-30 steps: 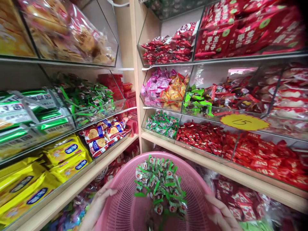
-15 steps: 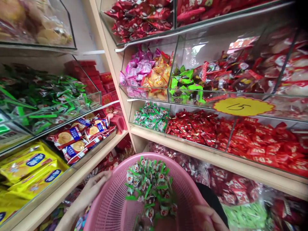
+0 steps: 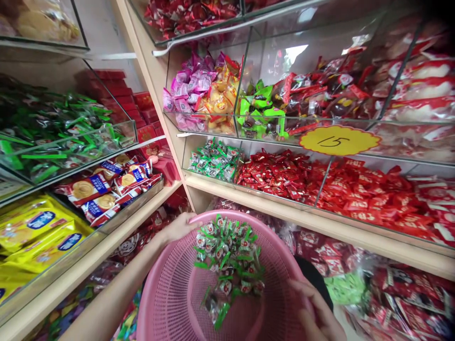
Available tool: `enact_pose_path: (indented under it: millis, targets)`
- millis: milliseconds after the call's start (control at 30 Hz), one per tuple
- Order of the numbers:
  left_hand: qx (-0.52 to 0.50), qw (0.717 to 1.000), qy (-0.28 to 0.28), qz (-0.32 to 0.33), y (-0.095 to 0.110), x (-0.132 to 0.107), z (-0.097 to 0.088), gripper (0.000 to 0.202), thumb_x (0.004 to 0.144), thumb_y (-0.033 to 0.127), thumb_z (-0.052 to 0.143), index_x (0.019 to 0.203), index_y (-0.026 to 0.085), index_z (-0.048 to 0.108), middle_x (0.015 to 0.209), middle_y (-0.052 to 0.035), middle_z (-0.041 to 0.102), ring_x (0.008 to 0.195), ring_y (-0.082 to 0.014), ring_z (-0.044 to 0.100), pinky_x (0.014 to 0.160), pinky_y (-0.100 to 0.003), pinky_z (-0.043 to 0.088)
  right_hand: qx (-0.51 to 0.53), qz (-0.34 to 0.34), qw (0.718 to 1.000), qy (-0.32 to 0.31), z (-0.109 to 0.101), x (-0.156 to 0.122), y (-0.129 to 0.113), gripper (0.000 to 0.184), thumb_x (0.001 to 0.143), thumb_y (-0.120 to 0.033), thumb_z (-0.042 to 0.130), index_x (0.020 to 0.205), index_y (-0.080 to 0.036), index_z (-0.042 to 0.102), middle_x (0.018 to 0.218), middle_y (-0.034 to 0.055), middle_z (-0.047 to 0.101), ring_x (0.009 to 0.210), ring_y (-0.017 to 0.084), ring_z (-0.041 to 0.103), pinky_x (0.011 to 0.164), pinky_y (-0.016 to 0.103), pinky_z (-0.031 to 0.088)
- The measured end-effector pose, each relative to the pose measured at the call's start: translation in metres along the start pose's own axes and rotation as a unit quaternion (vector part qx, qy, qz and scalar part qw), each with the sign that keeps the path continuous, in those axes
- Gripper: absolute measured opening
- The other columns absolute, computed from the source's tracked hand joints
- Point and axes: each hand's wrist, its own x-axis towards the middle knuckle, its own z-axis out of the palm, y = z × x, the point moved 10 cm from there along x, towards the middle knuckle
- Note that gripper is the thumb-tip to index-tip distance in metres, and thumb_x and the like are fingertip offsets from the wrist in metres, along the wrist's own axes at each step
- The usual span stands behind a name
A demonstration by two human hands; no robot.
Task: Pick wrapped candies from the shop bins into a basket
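I hold a pink mesh basket (image 3: 170, 303) in front of me with both hands. My left hand (image 3: 179, 226) grips its far left rim, fingers curled over the edge. Closed on the near right rim is my right hand (image 3: 314, 308). Inside the basket lies a heap of small green-and-white wrapped candies (image 3: 227, 258). The same kind of candy fills a clear bin (image 3: 213, 161) on the shelf just beyond the basket.
Wooden shelves with clear plastic bins meet in a corner. Red-wrapped candies (image 3: 284, 175) fill the bins to the right, under a yellow price tag (image 3: 339, 140) reading 15. Pink, yellow and green sweets (image 3: 220, 94) sit above. Biscuit packs (image 3: 103, 189) and yellow packs (image 3: 35, 227) line the left shelf.
The view has tilted down and shifted toward the corner. My left hand slid along the rim from the near left side to the far edge. The basket tipped and the candies shifted slightly.
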Motion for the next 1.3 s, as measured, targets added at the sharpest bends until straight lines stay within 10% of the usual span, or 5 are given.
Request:
enact_pose_path:
  millis: [167, 367, 567, 1067, 1300]
  targets:
    - [0.054, 0.998, 0.002, 0.030, 0.010, -0.001, 0.009, 0.042, 0.076, 0.050, 0.046, 0.081, 0.010, 0.059, 0.064, 0.0009, 0.052, 0.056, -0.0093, 0.044, 0.050, -0.019, 0.033, -0.225, -0.191, 0.955, 0.035, -0.012, 0.009, -0.078, 0.049, 0.077, -0.035, 0.049, 0.123, -0.021, 0.042, 0.138, 0.0117, 0.032, 0.124, 0.032, 0.032, 0.098, 0.051, 0.029]
    - [0.126, 0.990, 0.055, 0.042, 0.020, -0.017, -0.002, 0.042, 0.074, 0.050, 0.046, 0.078, 0.011, 0.061, 0.066, -0.0004, 0.056, 0.060, -0.0120, 0.047, 0.054, -0.021, 0.035, -0.327, -0.356, 0.793, -0.372, 0.121, -0.049, -0.131, 0.029, 0.072, -0.019, 0.056, 0.101, -0.020, 0.054, 0.091, 0.0066, 0.064, 0.081, 0.022, 0.061, 0.065, 0.032, 0.051]
    - [0.181, 0.979, 0.088, 0.032, 0.023, -0.027, -0.008, 0.040, 0.075, 0.050, 0.045, 0.078, 0.013, 0.061, 0.067, -0.0011, 0.057, 0.062, -0.0134, 0.050, 0.056, -0.022, 0.034, -0.469, -0.420, 0.684, -0.369, 0.198, -0.092, -0.103, 0.016, 0.075, -0.010, 0.049, 0.090, -0.011, 0.056, 0.076, 0.0161, 0.065, 0.069, 0.027, 0.063, 0.053, 0.038, 0.050]
    - [0.210, 0.974, 0.088, 0.021, 0.028, -0.031, -0.009, 0.037, 0.076, 0.049, 0.044, 0.081, 0.016, 0.060, 0.072, -0.0032, 0.061, 0.068, -0.0159, 0.054, 0.060, -0.023, 0.036, -0.358, -0.348, 0.825, -0.266, 0.118, 0.025, -0.171, 0.040, 0.082, -0.025, 0.048, 0.120, -0.019, 0.041, 0.116, 0.0120, 0.054, 0.102, 0.025, 0.054, 0.075, 0.038, 0.050]
    - [0.215, 0.971, 0.087, 0.049, 0.030, -0.032, -0.010, 0.036, 0.077, 0.046, 0.042, 0.073, 0.014, 0.058, 0.061, 0.0000, 0.053, 0.058, -0.0125, 0.048, 0.055, -0.022, 0.032, -0.155, -0.240, 0.954, -0.091, -0.006, 0.011, -0.110, 0.033, 0.081, -0.034, 0.051, 0.113, -0.026, 0.049, 0.117, 0.0058, 0.056, 0.110, 0.023, 0.050, 0.094, 0.039, 0.040]
